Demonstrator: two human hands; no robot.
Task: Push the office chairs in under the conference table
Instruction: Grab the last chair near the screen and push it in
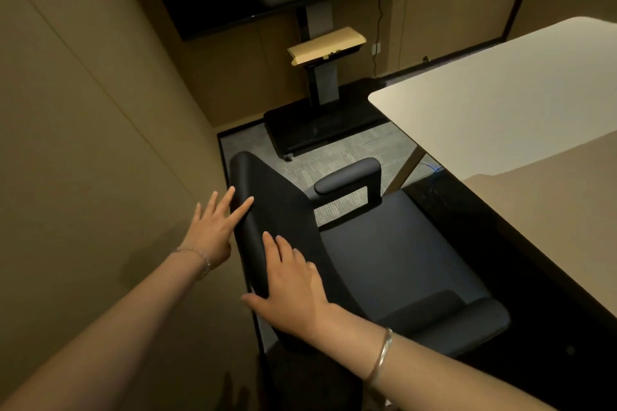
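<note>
Both hands, left [213,230] and right [290,287], rest spread flat on the black padded office chair's [384,264] backrest; the pale rectangular desk's [500,103] long edge lies beyond, rightward.

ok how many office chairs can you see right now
1. The chair stands beside the table, with the left hand and right hand on its backrest. Others may be out of view.

We press both flat hands, left hand [213,227] and right hand [290,290], against the black chair [384,260] backrest; its seat meets the table [500,103] edge.
</note>
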